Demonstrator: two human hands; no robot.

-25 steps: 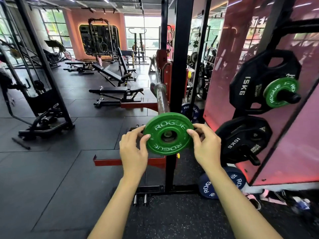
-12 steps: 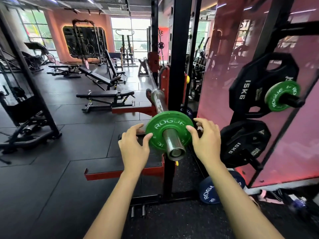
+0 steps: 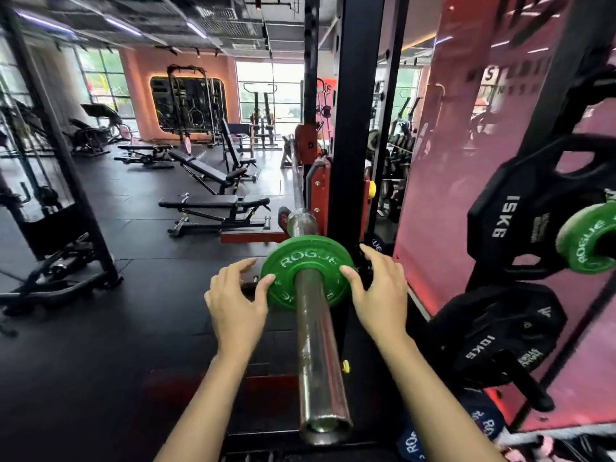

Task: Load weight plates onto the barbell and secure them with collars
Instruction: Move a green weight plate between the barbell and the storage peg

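Note:
A green Rogue plate (image 3: 306,258) sits on the chrome barbell sleeve (image 3: 316,345), far along it and close to the rack's red bar hook. The sleeve's open end points toward me. My left hand (image 3: 236,301) is at the plate's left rim, thumb on its face and fingers stretched out beside it. My right hand (image 3: 383,295) mirrors this at the right rim, thumb on the face and fingers extended past the edge. No collar is in view.
The black rack upright (image 3: 353,128) stands just behind the plate. At right, storage pegs carry a black 15 kg plate (image 3: 520,221), a second green plate (image 3: 583,238) and a 10 kg plate (image 3: 500,338). Blue plates (image 3: 483,425) lean on the floor. Benches (image 3: 213,203) stand at left.
The plate went from the sleeve's tip to deep along the sleeve. My fingers have loosened from a pinch to an extended pose at its rim.

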